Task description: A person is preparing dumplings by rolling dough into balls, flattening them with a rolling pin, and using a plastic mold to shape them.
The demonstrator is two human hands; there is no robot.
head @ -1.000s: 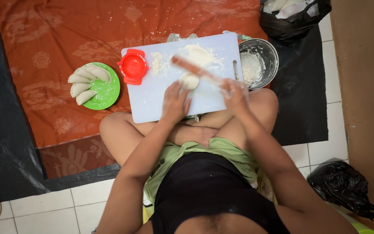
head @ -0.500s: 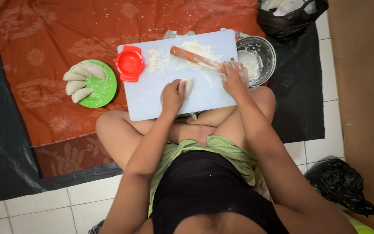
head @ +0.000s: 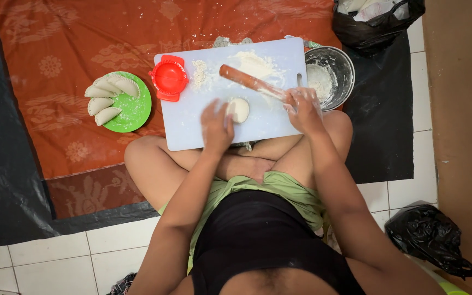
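Dough disc (head: 239, 110) under open left hand (head: 216, 127) fingertips; right hand (head: 303, 107) grips rolling pin (head: 249, 83) (tilted across floured cutting board (head: 192, 125)).

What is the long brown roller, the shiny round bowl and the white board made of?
The long brown rolling pin looks like wood: matte reddish-brown, dusted with flour. The round shiny bowl seems metal, probably steel, from its grey gleam. The white rectangular cutting board looks like smooth plastic, though that is less sure.

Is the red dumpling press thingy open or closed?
Closed, it seems. The red press lies on the white cutting board as one round piece, not spread into two halves. Whether anything is inside, I cannot tell.
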